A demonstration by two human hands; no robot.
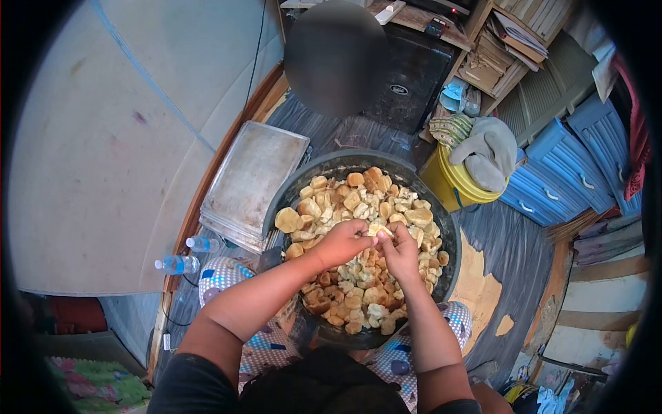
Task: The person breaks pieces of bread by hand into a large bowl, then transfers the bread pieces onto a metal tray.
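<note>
A large dark round tub (452, 265) sits on the floor between the person's knees, filled with bread rolls and torn bread pieces (358, 279). Over the middle of the tub, my left hand (343, 243) and my right hand (400, 250) meet at the fingertips. Between them they hold a small pale piece of bread (378, 230), pinched by the fingers of both hands. Whole browned rolls and white crumbly chunks lie mixed below and around the hands.
Stacked metal trays (252, 181) lie left of the tub, near two water bottles (178, 264). A yellow bucket (448, 181) with cloths on top stands to the right, before blue drawers (552, 181). A black computer case (407, 79) stands behind.
</note>
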